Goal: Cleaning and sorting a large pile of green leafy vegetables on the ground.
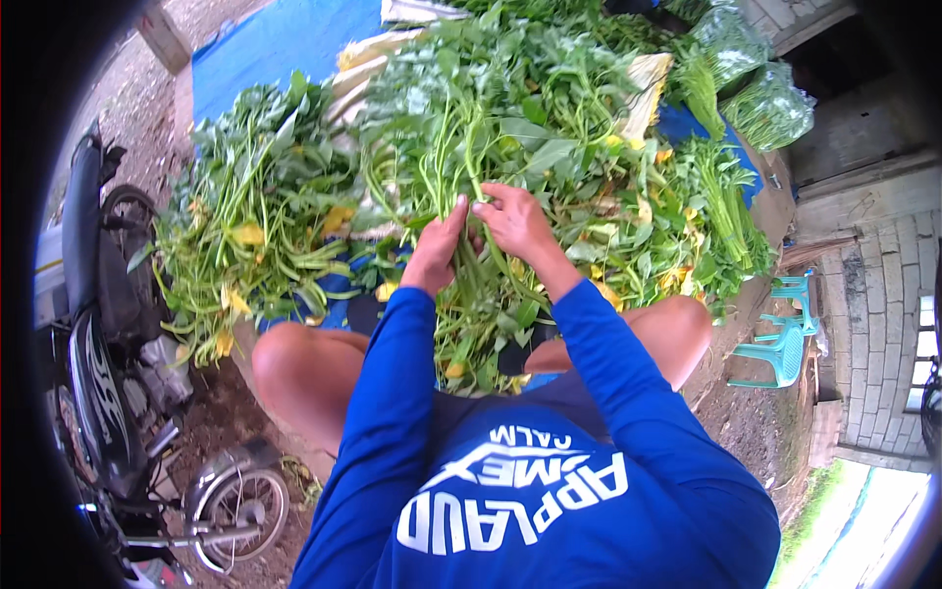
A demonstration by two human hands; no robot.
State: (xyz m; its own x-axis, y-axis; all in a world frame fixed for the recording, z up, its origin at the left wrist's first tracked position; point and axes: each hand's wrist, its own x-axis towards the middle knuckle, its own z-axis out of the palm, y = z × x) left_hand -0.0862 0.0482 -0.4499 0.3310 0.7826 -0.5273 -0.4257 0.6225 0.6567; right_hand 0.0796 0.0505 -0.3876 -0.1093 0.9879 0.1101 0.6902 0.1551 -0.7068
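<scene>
My left hand [432,255] is closed around a bunch of leafy green stems [439,167], its thumb pointing up along them. Close beside it, my right hand [520,228] pinches a single long green stem [474,162] between thumb and fingers. The leaves of both spread away from me over a large heap of greens [549,59], so where the held stems end is hard to make out. Loose cut stems and yellowed leaves [608,293] lie around my hands and between my bent knees.
Another pile of greens [265,187] lies at the left on a blue sheet [285,49]. Tied-looking bundles [721,201] and filled clear plastic bags [770,108] sit at the right. A motorcycle [103,412] stands at the left, green plastic chairs [780,351] at the right.
</scene>
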